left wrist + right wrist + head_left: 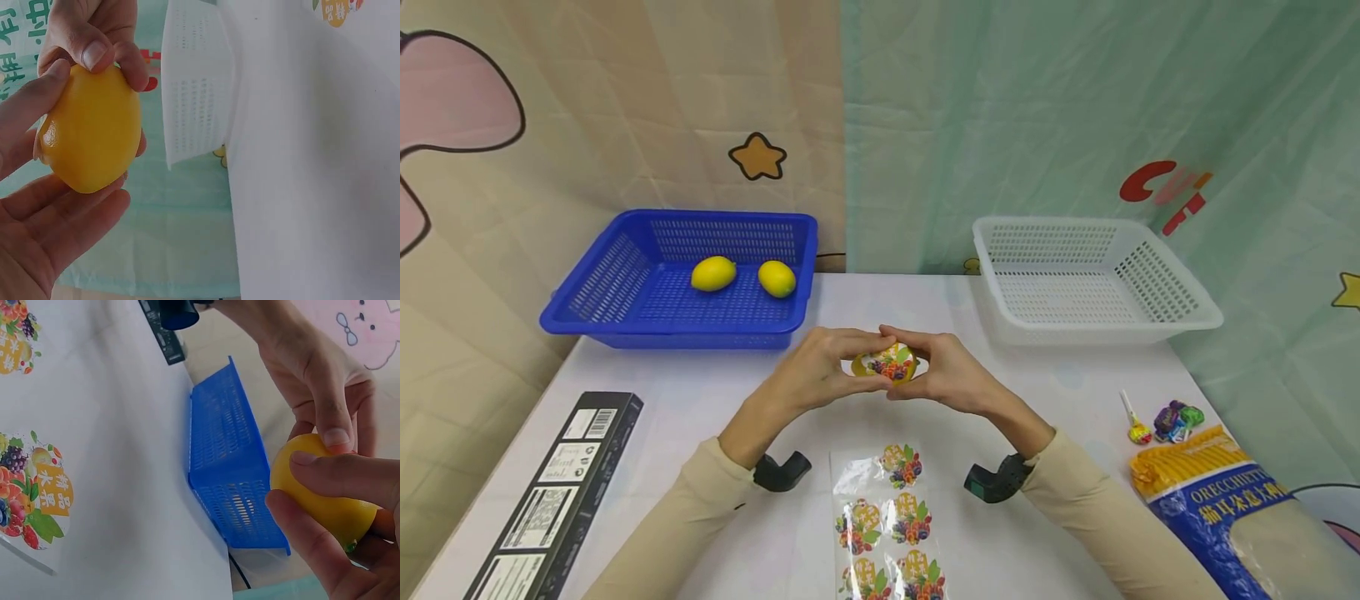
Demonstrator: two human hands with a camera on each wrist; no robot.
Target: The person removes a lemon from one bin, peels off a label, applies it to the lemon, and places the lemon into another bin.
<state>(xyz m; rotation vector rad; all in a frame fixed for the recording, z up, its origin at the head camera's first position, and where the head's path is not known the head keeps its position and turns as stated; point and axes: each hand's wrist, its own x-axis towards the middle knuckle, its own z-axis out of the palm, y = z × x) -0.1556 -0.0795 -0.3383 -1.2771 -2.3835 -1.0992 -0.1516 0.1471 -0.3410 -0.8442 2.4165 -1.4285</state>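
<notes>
Over the middle of the table both hands hold one yellow lemon [100, 131] between them. My left hand [820, 367] grips it from the left side, thumb below and fingers above in the head view. From the other side my right hand [958, 373] holds it with curled thumb and fingers. A fruit-print sticker [889, 363] lies on the lemon's upward face, its edges partly under the fingertips. Just below the hands, a clear sheet of fruit stickers [880, 521] lies flat on the table, with a bare area at its upper left.
At the back left, a blue basket [700, 327] contains two lemons [713, 273]. A white basket [1097, 332] stands at the back right. Along the left lies a long black box [553, 492]. Wrapped candies [1176, 420], a lollipop [1138, 431] and an orecchiette bag [1232, 508] are on the right.
</notes>
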